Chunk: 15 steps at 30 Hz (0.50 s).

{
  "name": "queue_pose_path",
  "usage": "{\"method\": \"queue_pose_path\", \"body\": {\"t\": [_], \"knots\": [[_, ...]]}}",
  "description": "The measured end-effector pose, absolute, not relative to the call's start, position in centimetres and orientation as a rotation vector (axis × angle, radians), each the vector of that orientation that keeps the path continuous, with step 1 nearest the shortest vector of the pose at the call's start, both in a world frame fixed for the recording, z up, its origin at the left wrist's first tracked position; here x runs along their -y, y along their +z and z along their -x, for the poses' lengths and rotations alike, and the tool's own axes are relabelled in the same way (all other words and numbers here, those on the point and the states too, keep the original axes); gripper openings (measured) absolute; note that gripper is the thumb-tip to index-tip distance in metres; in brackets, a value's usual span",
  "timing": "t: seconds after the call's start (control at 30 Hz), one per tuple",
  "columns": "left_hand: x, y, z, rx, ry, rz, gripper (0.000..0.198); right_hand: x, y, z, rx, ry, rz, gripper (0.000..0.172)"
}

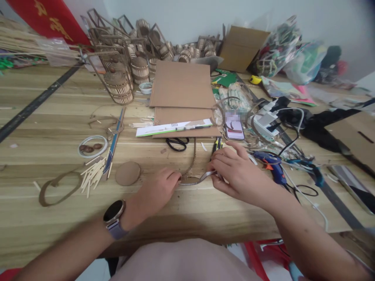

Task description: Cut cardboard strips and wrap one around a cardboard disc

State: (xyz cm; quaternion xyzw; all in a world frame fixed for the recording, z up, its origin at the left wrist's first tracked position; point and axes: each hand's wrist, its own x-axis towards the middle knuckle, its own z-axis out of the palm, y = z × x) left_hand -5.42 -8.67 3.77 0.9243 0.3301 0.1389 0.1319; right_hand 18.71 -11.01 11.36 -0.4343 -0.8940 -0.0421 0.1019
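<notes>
A narrow, curved brown strip (191, 182), which looks like cardboard, spans the gap between my hands just above the wooden table. My left hand (159, 185) is closed, thumb and finger pinching the strip's left part. Another length (193, 156) rises from there toward the cardboard sheets; whether it is the same strip I cannot tell. The fingers of my right hand (234, 171) close around the other end, where a pale edge shows. A yellow and black utility knife (217, 144) lies just beyond my right fingers. Left of my left hand lies a round cardboard disc (128, 173).
Cardboard sheets (183, 84), black-handled scissors (177, 144) and a phone (234, 125) lie ahead. Small sticks (92, 173) and a strip loop (43, 195) are at left. At right are a blue glue gun (272, 166) and cables. Small slatted lanterns (118, 88) stand behind.
</notes>
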Motion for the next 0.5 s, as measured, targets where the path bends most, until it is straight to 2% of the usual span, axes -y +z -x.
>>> {"method": "queue_pose_path", "body": {"t": [0.33,0.5], "knots": [[8.4,4.5,4.6,-0.908,0.327,-2.717,0.022,10.4,10.6,-16.7,2.677,-0.023,1.252,0.011],[8.2,5.8,3.9,-0.884,0.176,-2.749,0.023,10.2,11.1,-16.1,2.746,0.021,1.287,0.013]]}}
